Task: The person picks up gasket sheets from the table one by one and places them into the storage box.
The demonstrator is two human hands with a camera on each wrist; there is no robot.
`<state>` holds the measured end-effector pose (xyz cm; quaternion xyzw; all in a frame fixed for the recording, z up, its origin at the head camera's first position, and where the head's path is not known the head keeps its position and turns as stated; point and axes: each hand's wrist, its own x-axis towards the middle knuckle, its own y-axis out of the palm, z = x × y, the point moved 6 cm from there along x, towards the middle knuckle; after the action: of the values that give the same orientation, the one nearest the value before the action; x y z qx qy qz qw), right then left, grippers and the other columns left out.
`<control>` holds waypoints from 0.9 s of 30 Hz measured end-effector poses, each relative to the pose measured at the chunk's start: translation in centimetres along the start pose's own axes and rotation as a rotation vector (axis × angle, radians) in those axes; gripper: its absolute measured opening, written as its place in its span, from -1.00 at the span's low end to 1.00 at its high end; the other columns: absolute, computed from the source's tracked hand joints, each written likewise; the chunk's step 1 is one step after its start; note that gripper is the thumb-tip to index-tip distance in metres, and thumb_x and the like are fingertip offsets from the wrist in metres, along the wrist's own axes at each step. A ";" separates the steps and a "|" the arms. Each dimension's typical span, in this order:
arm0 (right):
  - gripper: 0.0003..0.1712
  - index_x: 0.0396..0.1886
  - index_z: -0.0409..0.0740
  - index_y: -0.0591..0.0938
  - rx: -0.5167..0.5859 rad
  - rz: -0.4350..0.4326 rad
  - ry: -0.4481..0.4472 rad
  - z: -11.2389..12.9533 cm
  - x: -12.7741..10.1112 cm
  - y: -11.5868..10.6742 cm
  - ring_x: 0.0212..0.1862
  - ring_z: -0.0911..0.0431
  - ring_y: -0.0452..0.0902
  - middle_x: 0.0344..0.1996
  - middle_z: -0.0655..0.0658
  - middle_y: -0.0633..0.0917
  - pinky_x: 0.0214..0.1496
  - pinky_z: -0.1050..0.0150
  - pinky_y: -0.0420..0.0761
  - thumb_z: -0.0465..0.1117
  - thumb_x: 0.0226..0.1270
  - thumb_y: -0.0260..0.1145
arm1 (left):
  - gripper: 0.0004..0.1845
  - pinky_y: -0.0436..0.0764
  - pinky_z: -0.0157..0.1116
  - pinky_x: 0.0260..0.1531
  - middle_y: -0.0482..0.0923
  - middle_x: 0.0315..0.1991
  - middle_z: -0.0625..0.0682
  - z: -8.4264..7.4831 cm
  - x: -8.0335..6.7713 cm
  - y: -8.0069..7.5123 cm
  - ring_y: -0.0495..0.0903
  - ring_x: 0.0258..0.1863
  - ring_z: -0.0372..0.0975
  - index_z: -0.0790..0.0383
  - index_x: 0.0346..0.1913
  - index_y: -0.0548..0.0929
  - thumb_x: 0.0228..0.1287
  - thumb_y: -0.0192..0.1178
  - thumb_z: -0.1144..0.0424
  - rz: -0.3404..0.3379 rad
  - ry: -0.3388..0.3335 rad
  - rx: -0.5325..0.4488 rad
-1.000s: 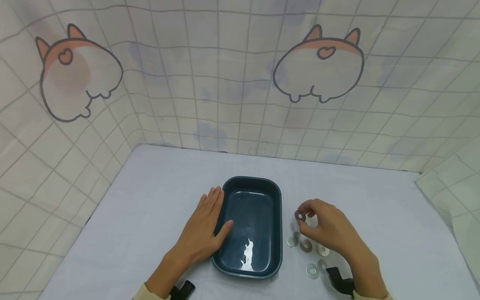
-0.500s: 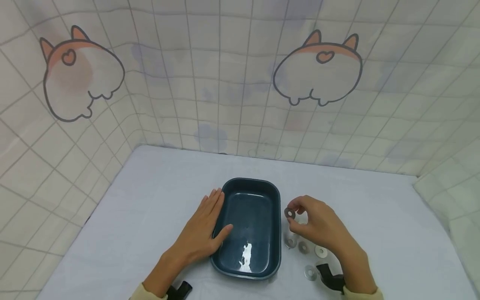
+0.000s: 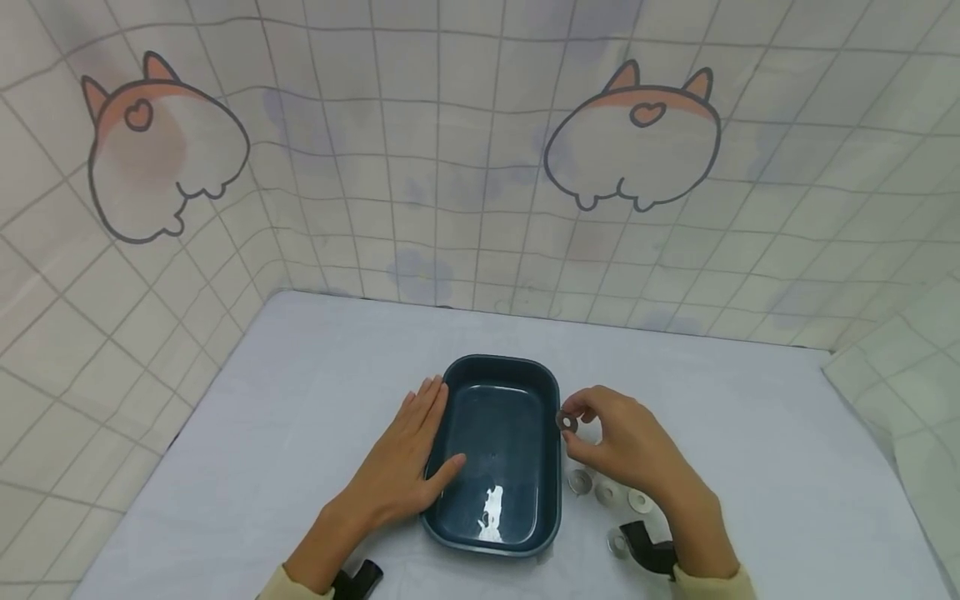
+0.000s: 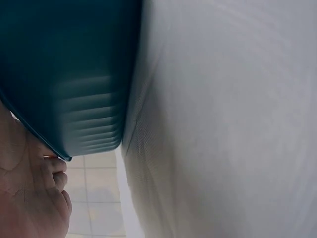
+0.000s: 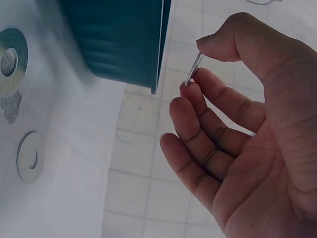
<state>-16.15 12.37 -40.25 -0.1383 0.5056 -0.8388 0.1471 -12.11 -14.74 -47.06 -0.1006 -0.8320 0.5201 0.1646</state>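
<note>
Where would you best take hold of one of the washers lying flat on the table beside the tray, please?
Take the washer by its outer rim, coming from above with fingers on opposite edges. It lies flat and thin on the table, so there is no face to pinch; tipping an edge up first would likely help.

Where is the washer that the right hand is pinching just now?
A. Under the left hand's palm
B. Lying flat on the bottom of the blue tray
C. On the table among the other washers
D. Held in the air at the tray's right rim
D: the right hand pinches the washer between thumb and forefinger, up off the table, right at the right rim of the blue tray.
</note>
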 end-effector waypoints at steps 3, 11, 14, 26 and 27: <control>-0.72 -0.03 -0.01 0.77 0.003 0.009 -0.008 0.3 0.2 0.2 -0.07 0.08 0.68 -0.15 0.04 0.80 -0.04 0.19 0.76 -0.16 0.25 0.52 | 0.03 0.04 0.06 0.75 -0.13 0.77 0.11 0.0 -0.1 -0.1 -0.14 0.78 -0.07 0.26 0.73 -0.08 0.49 0.05 -0.29 0.002 -0.002 0.001; -0.69 -0.03 -0.03 0.76 -0.004 0.014 -0.065 1.0 0.7 0.5 -0.10 0.16 0.66 -0.15 0.06 0.79 -0.05 0.20 0.75 -0.15 0.23 0.53 | 0.02 0.03 0.04 0.76 -0.14 0.78 0.10 0.0 0.0 0.0 -0.15 0.78 -0.08 0.25 0.73 -0.09 0.51 0.05 -0.27 -0.001 0.002 0.014; -0.68 -0.03 -0.04 0.76 -0.012 0.019 -0.082 1.4 1.0 0.7 -0.09 0.15 0.66 -0.15 0.05 0.78 -0.02 0.16 0.77 -0.15 0.21 0.53 | 0.01 0.04 0.04 0.75 -0.13 0.77 0.11 -0.1 0.0 0.0 -0.14 0.78 -0.08 0.25 0.73 -0.08 0.50 0.06 -0.26 -0.004 0.001 0.023; -0.66 -0.03 -0.07 0.75 -0.056 0.041 -0.130 2.9 2.0 1.8 -0.08 0.16 0.70 -0.15 0.03 0.79 0.04 0.15 0.80 -0.15 0.20 0.54 | 0.01 0.03 0.03 0.76 -0.11 0.77 0.12 -0.1 0.1 0.0 -0.14 0.78 -0.08 0.26 0.73 -0.08 0.49 0.08 -0.23 0.004 0.000 0.036; -0.66 -0.03 -0.07 0.75 -0.062 0.041 -0.133 3.0 2.1 1.9 -0.08 0.16 0.70 -0.15 0.04 0.79 0.03 0.15 0.80 -0.14 0.19 0.54 | 0.01 0.02 0.02 0.76 -0.11 0.77 0.12 -0.1 0.1 0.1 -0.14 0.78 -0.09 0.25 0.73 -0.08 0.49 0.07 -0.23 0.006 -0.002 0.036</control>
<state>-16.71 8.25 -40.39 -0.1879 0.5233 -0.8085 0.1931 -12.18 -14.60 -47.06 -0.0993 -0.8224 0.5357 0.1640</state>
